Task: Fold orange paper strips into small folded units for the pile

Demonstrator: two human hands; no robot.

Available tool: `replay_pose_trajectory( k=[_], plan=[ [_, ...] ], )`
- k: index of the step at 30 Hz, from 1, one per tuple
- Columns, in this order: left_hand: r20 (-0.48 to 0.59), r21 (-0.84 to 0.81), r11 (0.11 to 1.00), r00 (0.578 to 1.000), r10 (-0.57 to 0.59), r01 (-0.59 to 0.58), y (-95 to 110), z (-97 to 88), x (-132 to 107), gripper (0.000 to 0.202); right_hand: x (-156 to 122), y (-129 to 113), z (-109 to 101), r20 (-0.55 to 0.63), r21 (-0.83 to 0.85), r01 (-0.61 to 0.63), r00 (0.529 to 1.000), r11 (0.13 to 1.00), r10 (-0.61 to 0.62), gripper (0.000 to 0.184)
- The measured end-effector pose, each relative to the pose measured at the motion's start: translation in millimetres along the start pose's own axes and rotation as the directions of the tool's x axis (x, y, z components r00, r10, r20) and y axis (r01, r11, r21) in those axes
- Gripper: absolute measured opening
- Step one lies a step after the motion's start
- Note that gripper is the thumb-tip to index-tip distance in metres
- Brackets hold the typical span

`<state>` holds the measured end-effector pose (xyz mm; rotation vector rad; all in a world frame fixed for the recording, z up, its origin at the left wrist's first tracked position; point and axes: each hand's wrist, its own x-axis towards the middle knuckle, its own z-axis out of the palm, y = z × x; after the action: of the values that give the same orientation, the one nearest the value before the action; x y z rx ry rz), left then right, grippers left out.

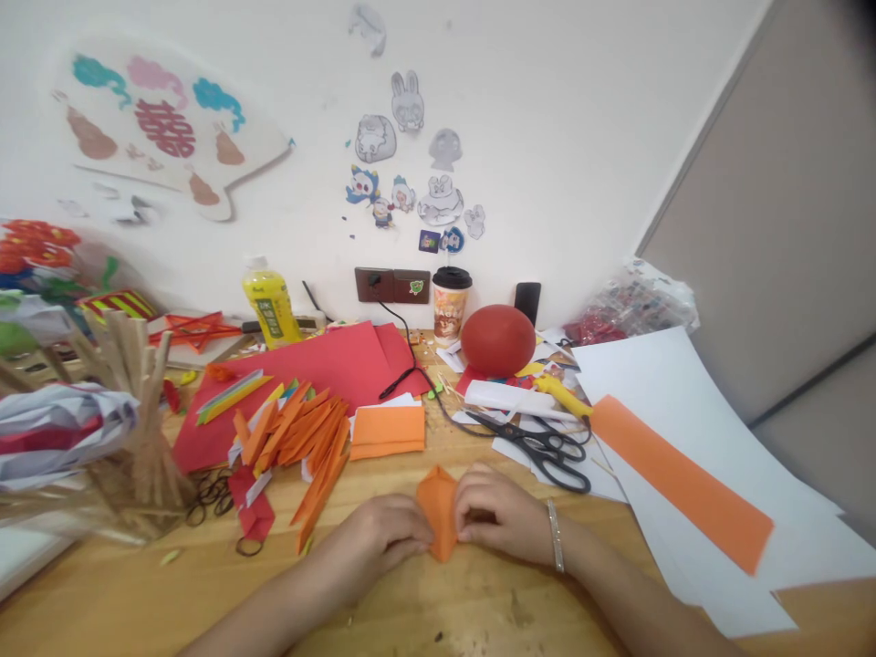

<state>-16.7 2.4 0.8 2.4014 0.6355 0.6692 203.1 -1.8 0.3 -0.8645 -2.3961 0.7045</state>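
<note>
A small piece of folded orange paper [438, 513] with pointed top and bottom lies at the front middle of the wooden table. My left hand [387, 534] pinches its left edge. From the other side, my right hand [496, 513] has its fingers curled on the right edge; a bracelet circles that wrist. Just behind sits a stack of orange paper [389, 431]. Left of it lies a pile of folded orange paper strips [311, 429]. Black-handled scissors [540, 447] rest behind my right hand.
Red paper sheets [328, 360] spread at the back. A red balloon [498, 339], paper cup [452, 306] and yellow bottle [270, 306] stand by the wall. On the right, an orange strip [684, 484] lies over white sheets [657, 365]. Wooden sticks [140, 401] stand at left.
</note>
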Motion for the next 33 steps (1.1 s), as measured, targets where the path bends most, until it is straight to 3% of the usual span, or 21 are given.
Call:
replay_pose_trajectory(
  k=[11, 16, 26, 33],
  plan=[
    [0.034, 0.013, 0.999, 0.998, 0.049, -0.049, -8.9, -8.3, 2.1, 0.021, -0.3, 3.0, 0.2, 0.033, 0.009, -0.005, 0.999, 1.0, 0.004, 0.021],
    [-0.015, -0.033, 0.999, 0.999, -0.032, 0.032, -8.2, -1.4, 3.8, 0.02, -1.1, 5.9, 4.6, -0.007, -0.058, -0.063, 0.998, 0.996, 0.062, 0.021],
    [-0.158, 0.125, 0.963, 0.963, -0.22, 0.241, 8.1, 14.7, 8.6, 0.013, 1.7, -4.3, 12.3, -0.138, -0.083, -0.241, 0.964, 0.967, 0.228, 0.013],
    [-0.179, 0.154, 0.937, 0.942, -0.284, 0.312, 9.6, 18.2, 13.1, 0.012, 5.0, -5.5, 19.2, -0.171, -0.098, -0.312, 0.941, 0.945, 0.293, 0.015]
  ],
)
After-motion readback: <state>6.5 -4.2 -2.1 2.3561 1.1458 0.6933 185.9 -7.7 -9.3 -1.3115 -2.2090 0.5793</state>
